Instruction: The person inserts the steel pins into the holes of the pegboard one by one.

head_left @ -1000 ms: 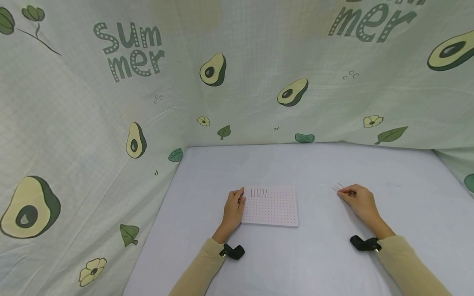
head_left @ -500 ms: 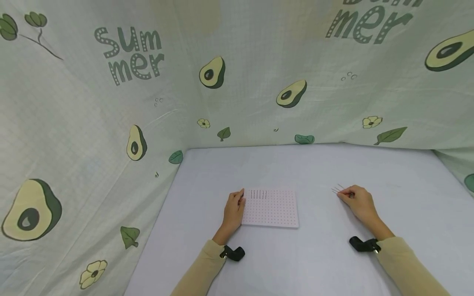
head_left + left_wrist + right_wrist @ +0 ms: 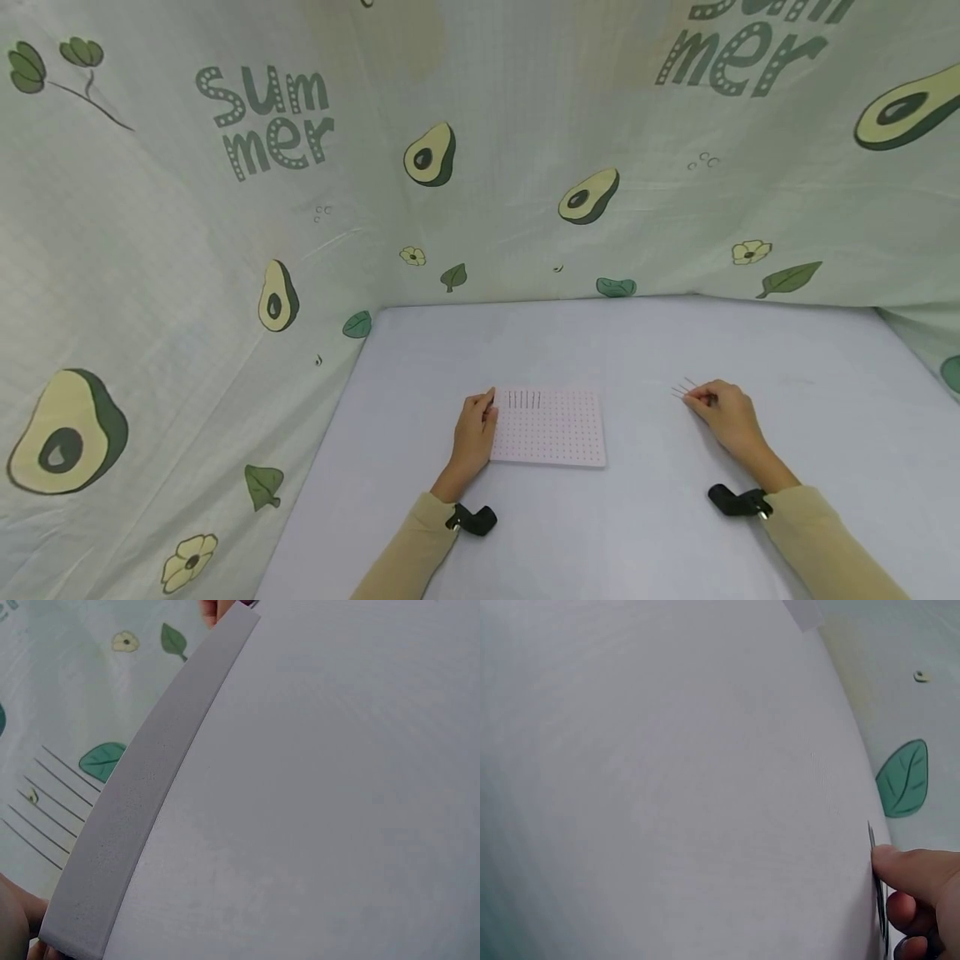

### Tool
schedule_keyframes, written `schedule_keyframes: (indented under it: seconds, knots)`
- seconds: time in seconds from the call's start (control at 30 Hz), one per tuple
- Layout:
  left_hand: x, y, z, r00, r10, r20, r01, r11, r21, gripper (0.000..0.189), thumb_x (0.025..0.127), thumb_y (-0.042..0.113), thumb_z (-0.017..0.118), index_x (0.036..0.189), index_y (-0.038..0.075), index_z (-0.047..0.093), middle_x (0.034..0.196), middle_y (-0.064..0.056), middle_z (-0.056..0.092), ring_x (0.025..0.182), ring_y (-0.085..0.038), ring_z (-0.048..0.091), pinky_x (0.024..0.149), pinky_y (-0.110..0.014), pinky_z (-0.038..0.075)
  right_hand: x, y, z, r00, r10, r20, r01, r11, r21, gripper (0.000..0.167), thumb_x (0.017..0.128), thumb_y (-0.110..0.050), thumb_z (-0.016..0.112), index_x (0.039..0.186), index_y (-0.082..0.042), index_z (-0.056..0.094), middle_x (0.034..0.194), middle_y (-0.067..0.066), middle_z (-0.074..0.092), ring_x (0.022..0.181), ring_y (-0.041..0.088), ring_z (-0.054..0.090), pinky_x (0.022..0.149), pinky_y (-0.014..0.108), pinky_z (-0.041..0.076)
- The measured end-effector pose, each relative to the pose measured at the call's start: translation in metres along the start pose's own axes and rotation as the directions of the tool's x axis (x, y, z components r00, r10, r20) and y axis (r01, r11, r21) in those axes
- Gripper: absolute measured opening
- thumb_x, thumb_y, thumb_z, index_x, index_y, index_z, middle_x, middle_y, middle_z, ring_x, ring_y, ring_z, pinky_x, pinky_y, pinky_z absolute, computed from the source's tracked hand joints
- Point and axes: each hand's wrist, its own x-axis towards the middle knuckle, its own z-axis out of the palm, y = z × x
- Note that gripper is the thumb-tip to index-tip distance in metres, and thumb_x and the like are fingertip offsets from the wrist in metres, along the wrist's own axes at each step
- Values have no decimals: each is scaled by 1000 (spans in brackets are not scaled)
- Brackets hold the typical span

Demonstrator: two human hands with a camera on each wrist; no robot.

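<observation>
A pale perforated board (image 3: 557,435) lies on the white table, and my left hand (image 3: 472,429) grips its left edge. Several thin dark needles (image 3: 525,399) stand upright in a row at the board's upper left. Seen side-on in the left wrist view, the needles (image 3: 52,802) rise above the board's side (image 3: 146,780). Off to the right, my right hand (image 3: 726,415) is low over the table, thumb and fingers pinched at several loose needles (image 3: 681,390). The right wrist view has a pointed needle (image 3: 878,889) at the thumb (image 3: 911,868); how many are pinched I cannot tell.
The white table (image 3: 637,533) extends around the board and between both hands. An avocado-print cloth (image 3: 510,225) hangs behind it and down the left side. Each wrist carries a black camera mount, one on the left (image 3: 476,521) and one on the right (image 3: 738,502).
The whole head view has shifted slightly downward. My left hand stays at the board's edge, and my right hand stays at the loose needles with only slight finger movement.
</observation>
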Motion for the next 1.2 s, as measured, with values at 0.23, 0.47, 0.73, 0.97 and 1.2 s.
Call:
schedule_keyframes:
  seconds: [0.23, 0.47, 0.73, 0.97, 1.2]
  knots:
    - [-1, 2, -1, 1000, 4, -7, -4, 1000, -1, 41, 105, 10, 50, 144, -3, 49, 127, -17, 53, 101, -20, 54, 87, -37, 47, -1, -3, -1, 1000, 21, -2, -21, 1000, -11, 12, 84, -3, 78, 81, 5, 70, 72, 7, 58, 62, 10, 41, 53, 26, 34]
    - [-1, 2, -2, 1000, 3, -8, -3, 1000, -5, 41, 105, 10, 49, 144, -3, 48, 127, -18, 53, 102, -22, 54, 88, -39, 47, 4, -2, 3, 998, -52, 28, 53, 999, -3, 8, 85, 5, 73, 80, 7, 67, 69, 5, 54, 64, 14, 44, 55, 26, 35]
    - [0, 0, -1, 1000, -2, 0, 2, 1000, -5, 41, 105, 10, 49, 144, -3, 48, 127, -18, 53, 101, -22, 54, 87, -38, 47, 4, -5, 3, 993, -85, 79, 87, 996, -23, 6, 89, 7, 68, 85, 10, 66, 73, 10, 55, 70, 23, 48, 61, 30, 38]
    - [1, 0, 0, 1000, 8, -9, -8, 1000, 1, 41, 104, 9, 51, 144, -4, 49, 126, -18, 53, 99, -21, 54, 85, -37, 48, 3, -7, 1, 997, -78, 29, 78, 997, -6, 7, 93, 8, 63, 87, 12, 64, 76, 15, 57, 74, 27, 49, 63, 30, 37]
    - [1, -1, -1, 1000, -16, 14, 16, 1000, -1, 42, 105, 11, 49, 145, -2, 47, 128, -18, 52, 100, -20, 53, 87, -37, 47, 2, -10, -1, 999, -34, 23, 33, 998, 58, 15, 101, 5, 49, 99, 18, 54, 84, 23, 56, 75, 28, 50, 62, 24, 36]
